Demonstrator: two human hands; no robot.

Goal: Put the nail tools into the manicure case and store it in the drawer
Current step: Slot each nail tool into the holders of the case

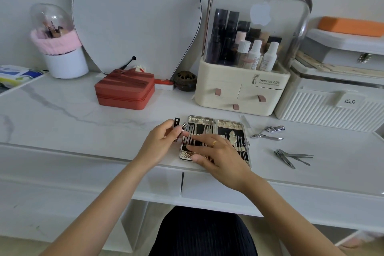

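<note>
The manicure case (230,125) lies open and flat at the front of the white desk, with several metal tools in its black lining. My left hand (164,141) holds a small nail clipper (176,123) just left of the case. My right hand (216,149) rests flat on the case's left half, fingers spread over the tools. Loose on the desk to the right lie a cuticle nipper (266,136), a folded clipper (276,129), another clipper (284,158) and tweezers (299,156). Under the desk edge sit two shut drawers (207,188).
Behind the case stands a cream cosmetics organiser (243,93) with small drawers. A red zip box (124,92) sits to the left, a white ribbed box (332,108) to the right. A brush holder (62,62) and a mirror (135,16) stand at the back.
</note>
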